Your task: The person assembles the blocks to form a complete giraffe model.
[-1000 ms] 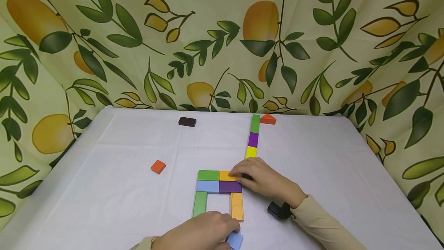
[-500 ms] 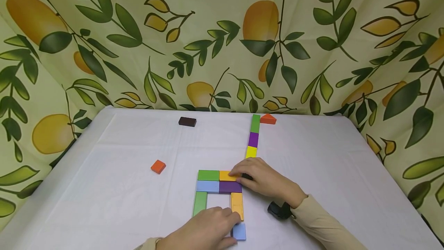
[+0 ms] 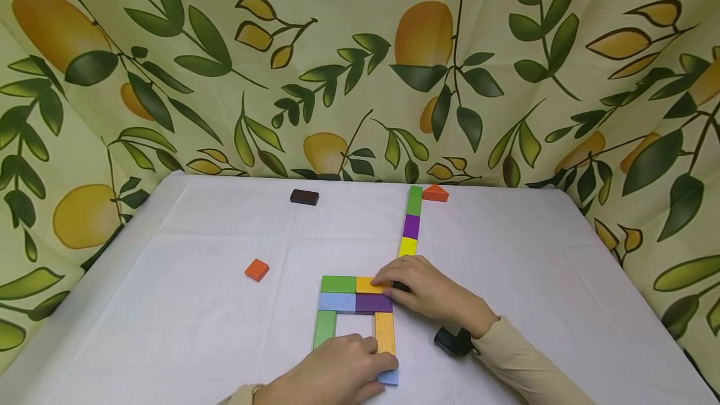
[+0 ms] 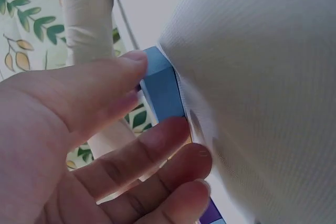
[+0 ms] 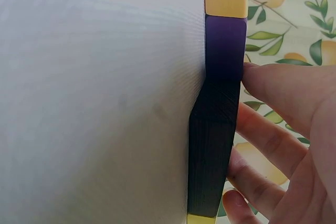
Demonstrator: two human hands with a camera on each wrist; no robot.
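Note:
My left hand [image 3: 332, 370] holds a light blue block [image 3: 388, 380] at the near end of an orange block [image 3: 385, 333]. In the left wrist view its thumb is on one end of the light blue block [image 4: 164, 93] and a fingertip at the other. My right hand [image 3: 433, 292] rests over a black block [image 3: 400, 285], mostly hidden under it. The right wrist view has the thumb at a purple block [image 5: 226, 45] and fingertips along the black block [image 5: 211, 161]. Green [image 3: 339, 284] and light blue [image 3: 337, 302] blocks lie left of them.
A row of yellow [image 3: 407, 247], purple [image 3: 412, 227] and green [image 3: 414, 200] blocks runs to the back, beside an orange-red triangular block [image 3: 435, 194]. A dark brown block [image 3: 304, 197] and an orange-red block [image 3: 257, 270] lie apart on the white cloth [image 3: 169, 305]. A patterned curtain [image 3: 360, 80] stands behind.
The light blue block has moved from a tilted position near the front edge up against the orange block's near end, straightened. My left hand has shifted slightly right with it; the right hand keeps its place.

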